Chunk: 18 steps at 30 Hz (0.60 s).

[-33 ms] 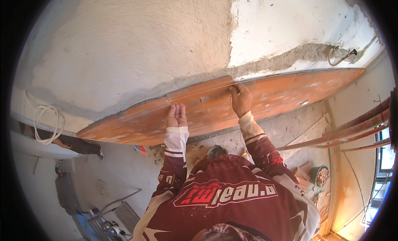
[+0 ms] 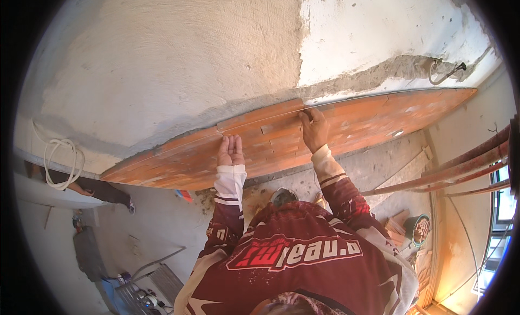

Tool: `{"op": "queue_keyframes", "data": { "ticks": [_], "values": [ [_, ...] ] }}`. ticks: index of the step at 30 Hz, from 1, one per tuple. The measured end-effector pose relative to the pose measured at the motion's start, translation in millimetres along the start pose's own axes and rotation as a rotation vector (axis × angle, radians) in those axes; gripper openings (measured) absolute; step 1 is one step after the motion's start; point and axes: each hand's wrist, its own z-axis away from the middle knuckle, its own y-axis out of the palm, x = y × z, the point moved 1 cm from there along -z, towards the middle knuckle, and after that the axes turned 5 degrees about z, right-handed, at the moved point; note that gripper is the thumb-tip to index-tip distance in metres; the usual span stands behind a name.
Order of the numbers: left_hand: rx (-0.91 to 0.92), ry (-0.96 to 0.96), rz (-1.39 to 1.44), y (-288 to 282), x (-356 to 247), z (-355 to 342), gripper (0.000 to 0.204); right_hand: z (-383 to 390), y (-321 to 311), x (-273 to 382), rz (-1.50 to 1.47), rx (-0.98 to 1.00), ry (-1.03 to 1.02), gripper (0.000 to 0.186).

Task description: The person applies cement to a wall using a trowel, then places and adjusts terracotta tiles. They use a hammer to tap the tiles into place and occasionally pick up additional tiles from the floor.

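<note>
A wall strip of orange brick-like tiles runs across in front of me, with a thin pale string stretched along its upper row. My left hand is open, palm up, its stretched fingertips touching the tiles below the left end of a long upper tile. By that tile's right end, my right hand has its fingers bent and closed against the wall, close to the string. Whatever its fingertips may be pinching is hidden.
Bare plaster rises above the tiles. A coiled white cable hangs at left, near another person's leg. Reddish poles slant in at right. A bucket and loose tiles stand lower right; a second bucket is before me.
</note>
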Motion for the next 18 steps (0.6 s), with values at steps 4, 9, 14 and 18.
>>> {"op": "queue_keyframes", "data": {
  "ticks": [4, 9, 14, 18],
  "values": [
    [-0.003, -0.001, -0.012, -1.5, -0.3, -2.3, 0.028, -2.6, 0.6, -4.3, 0.007, -0.021, -0.061, 0.019],
    [0.019, -0.014, -0.009, -3.1, -1.4, -3.3, 0.028, -3.6, 1.3, -7.0, -0.014, -0.041, -0.082, 0.017],
    [0.043, -0.029, 0.004, -4.4, -2.4, -4.5, 0.027, -3.1, 1.3, -8.1, -0.032, -0.033, -0.056, 0.015],
    [0.036, -0.026, 0.008, -5.8, -2.4, -5.5, 0.026, -2.2, 0.3, -9.7, -0.028, -0.043, -0.106, 0.015]
  ]
}}
